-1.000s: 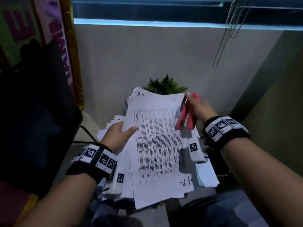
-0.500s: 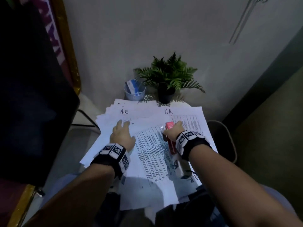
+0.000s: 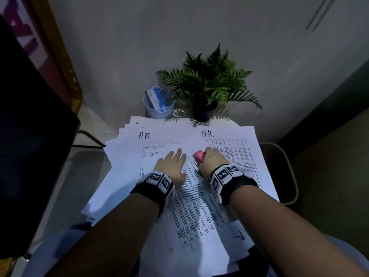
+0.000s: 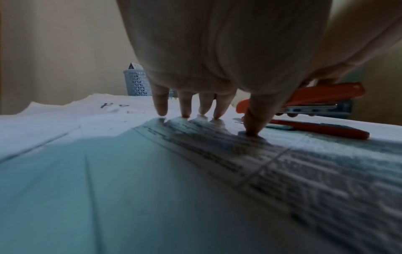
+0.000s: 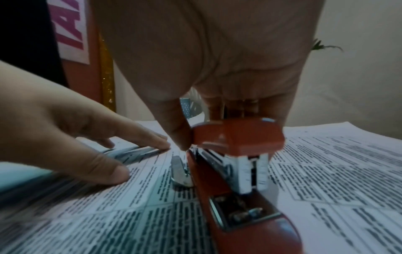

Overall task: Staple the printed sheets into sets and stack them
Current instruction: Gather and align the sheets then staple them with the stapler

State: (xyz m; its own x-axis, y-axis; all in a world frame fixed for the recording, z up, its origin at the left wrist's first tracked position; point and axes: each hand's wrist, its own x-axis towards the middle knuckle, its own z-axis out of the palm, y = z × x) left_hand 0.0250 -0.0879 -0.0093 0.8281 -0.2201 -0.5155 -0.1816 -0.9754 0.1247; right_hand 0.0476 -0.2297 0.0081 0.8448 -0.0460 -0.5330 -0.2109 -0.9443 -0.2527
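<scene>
Beside the fern pot (image 3: 204,111): left hand (image 3: 173,166) flat, spread on printed sheets (image 3: 199,206); right hand (image 3: 211,162) pinching red stapler (image 5: 237,154). Risk: loose sheets skewing, staple missing corner

Printed sheets (image 3: 235,156) lie spread over the table (image 3: 232,122), overlapping one another. Seen from the head view, the left hand (image 3: 173,166) rests on the sheets at centre, with the right hand (image 3: 211,162) just beside it at 3 o'clock, on a stapler (image 3: 198,156). Behind the sheets, at 12 o'clock, stands a potted plant (image 3: 207,86), and a cup (image 3: 158,106) sits at its 9 o'clock.
</scene>
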